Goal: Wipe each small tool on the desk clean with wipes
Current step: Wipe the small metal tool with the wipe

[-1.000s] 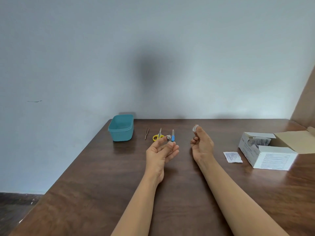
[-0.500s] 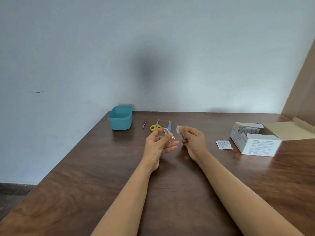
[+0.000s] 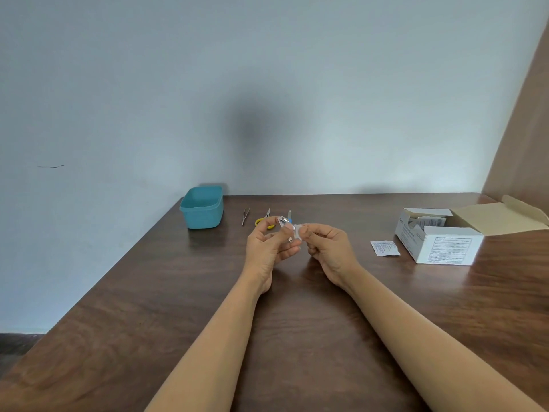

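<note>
pinching nail clipper (image 3: 283, 221) in left grip (image 3: 269, 248), wipe (image 3: 298, 232) in right grip (image 3: 329, 251); behind, tweezers (image 3: 245, 216), scissors (image 3: 259, 222), file (image 3: 289, 216), teal tub (image 3: 202, 217)

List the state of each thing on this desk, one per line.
Nail clipper, held up in left hand.
Wipe, pinched in right hand, against clipper.
Tweezers, lying on desk.
Scissors, shut, lying on desk.
Nail file, lying on desk.
Tub, open.
Box, lid open.
Packet, lying flat beside box.

teal plastic tub (image 3: 202, 208), pale blue wall (image 3: 267, 84)
</note>
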Demonstrator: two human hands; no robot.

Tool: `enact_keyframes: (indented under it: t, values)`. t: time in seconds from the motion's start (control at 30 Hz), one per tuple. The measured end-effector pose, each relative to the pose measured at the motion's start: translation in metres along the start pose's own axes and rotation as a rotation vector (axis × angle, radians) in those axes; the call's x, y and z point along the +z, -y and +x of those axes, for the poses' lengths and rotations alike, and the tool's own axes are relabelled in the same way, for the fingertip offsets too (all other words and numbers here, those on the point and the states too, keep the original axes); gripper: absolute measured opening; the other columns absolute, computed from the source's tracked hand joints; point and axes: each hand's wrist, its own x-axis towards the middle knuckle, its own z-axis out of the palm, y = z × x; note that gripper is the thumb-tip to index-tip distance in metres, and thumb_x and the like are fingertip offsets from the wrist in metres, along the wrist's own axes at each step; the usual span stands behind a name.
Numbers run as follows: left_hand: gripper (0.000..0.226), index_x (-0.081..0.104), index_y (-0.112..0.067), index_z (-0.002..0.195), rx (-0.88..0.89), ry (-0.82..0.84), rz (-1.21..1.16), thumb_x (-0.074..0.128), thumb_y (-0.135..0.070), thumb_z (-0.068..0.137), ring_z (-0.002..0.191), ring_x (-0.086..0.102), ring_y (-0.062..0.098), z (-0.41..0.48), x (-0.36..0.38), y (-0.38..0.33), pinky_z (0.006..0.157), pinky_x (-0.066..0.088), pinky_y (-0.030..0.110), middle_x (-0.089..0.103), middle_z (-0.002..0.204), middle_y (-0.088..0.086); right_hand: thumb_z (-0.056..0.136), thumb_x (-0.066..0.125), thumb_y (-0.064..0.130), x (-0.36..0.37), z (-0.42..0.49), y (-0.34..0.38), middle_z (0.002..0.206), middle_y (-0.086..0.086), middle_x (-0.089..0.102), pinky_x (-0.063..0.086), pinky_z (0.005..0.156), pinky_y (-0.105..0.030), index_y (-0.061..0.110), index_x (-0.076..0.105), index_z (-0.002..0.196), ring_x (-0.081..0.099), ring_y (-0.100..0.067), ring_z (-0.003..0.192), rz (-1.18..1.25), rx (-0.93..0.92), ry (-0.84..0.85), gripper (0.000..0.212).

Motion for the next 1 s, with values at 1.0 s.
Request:
enact_keyframes:
  t: [1.0]
  values:
    - [0.022, 0.07, 0.002, 0.101, -0.068, 0.086, 0.264, 0.07, -0.012, 0.085, 0.048, 0.055, 0.005, 0.003, 0.003, 0.003, 0.042, 0.037, 0.014, 0.066, 0.068, 0.003, 0.084, 0.066, 0.006, -0.005, 0.001, 0.009, 0.063, 0.007, 0.064, 0.027, 0.052, -0.02, 0.014, 0.075, 0.082, 0.033, -0.006, 0.05, 0.08, -0.027, -0.133, 0.013]
